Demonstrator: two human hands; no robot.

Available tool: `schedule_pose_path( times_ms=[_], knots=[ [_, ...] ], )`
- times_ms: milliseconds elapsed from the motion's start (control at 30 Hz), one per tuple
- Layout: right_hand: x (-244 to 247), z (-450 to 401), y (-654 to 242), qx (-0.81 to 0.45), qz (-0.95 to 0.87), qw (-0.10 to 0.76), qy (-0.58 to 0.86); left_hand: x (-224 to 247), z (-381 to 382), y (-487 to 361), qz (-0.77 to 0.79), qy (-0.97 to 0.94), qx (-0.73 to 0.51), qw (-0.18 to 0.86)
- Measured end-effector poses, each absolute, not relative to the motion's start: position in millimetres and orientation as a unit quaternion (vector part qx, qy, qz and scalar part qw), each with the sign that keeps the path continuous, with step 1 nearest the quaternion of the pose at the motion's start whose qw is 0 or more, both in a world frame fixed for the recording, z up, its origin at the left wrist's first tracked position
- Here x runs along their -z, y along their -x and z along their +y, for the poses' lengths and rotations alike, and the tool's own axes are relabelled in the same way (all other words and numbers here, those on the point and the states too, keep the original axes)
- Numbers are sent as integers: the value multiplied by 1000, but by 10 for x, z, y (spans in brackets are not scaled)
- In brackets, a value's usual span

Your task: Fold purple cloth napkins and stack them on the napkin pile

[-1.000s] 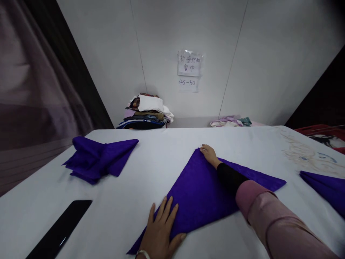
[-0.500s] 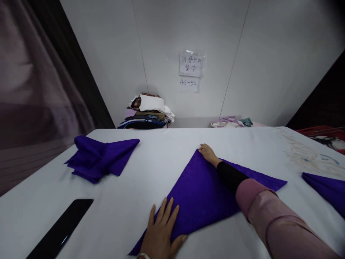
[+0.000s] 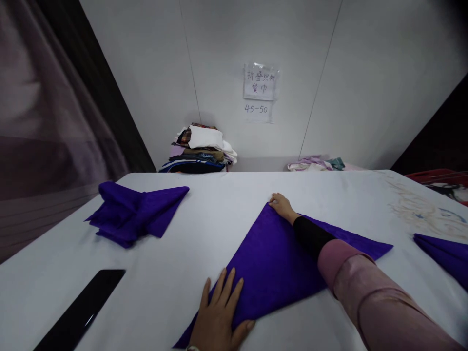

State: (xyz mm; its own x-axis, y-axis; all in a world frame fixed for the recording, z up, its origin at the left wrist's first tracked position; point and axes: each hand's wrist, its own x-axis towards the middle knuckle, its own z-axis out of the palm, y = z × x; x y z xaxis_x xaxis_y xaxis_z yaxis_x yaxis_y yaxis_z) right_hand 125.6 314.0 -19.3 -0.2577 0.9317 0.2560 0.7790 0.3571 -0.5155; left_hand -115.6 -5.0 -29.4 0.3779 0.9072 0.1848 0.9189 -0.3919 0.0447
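Observation:
A purple cloth (image 3: 278,263) lies folded into a large triangle on the white-covered table. My left hand (image 3: 219,309) rests flat on its lower left part, with the fingers spread. At the cloth's top corner, my right hand (image 3: 281,205) has its fingers pinched on the fabric. My right forearm, in a black cuff and pink sleeve, crosses the cloth and hides part of it. The cloth's right corner points out beyond that arm.
Another purple cloth (image 3: 135,212) lies crumpled at the left, and a third (image 3: 444,256) at the right edge. A black flat object (image 3: 82,307) is at the lower left. Stacked clothes (image 3: 201,151) and a paper sign (image 3: 260,83) are at the back.
The view has shifted very slightly. Both hands keep their places on the purple cloth.

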Motion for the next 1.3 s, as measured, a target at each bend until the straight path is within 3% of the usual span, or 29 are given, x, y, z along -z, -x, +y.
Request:
schedule_pose_path(
  times_ms=[467, 700, 800, 1300],
  knots=[
    [81, 2983, -1279, -132, -776, 258, 560, 255, -50, 1146, -555, 827, 86, 24],
    [79, 2288, -1207, -137, -908, 115, 379, 266, -50, 1138, -563, 822, 84, 12],
    [92, 2255, -1171, -145, -904, 83, 395, 266, -43, 1139, -566, 820, 79, 10],
    [55, 2215, -1449, -132, -883, 75, 445, 209, -28, 1106, -582, 811, 45, -29]
  ],
)
